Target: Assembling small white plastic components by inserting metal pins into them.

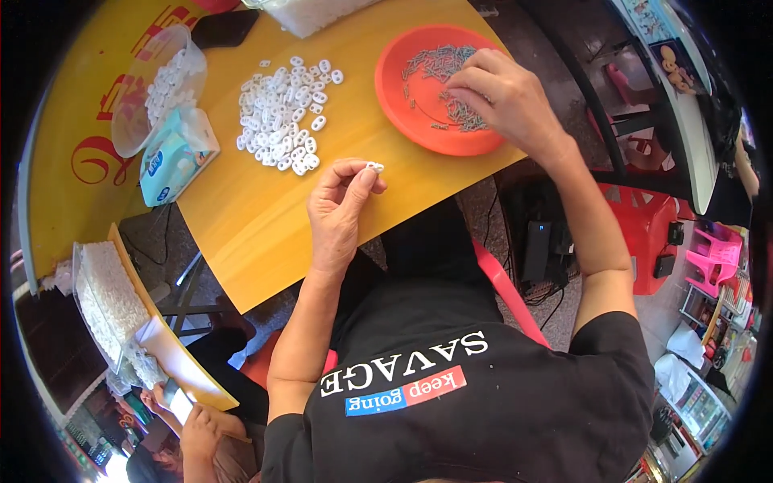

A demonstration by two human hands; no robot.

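My left hand is above the near part of the yellow table. Its thumb and forefinger pinch a small white plastic piece. Over the round red plate is my right hand, fingers drawn together and pointing down at the small grey metal screws in it. Whether those fingertips hold a screw is hidden. Left of the plate lies a loose heap of white oval pieces, each with two holes, some scattered at its right side.
A blue tissue pack and a clear tub of white pieces stand at the table's left side. A dark phone and a clear box are at the far edge. Lower left, another person's hands are near a second table.
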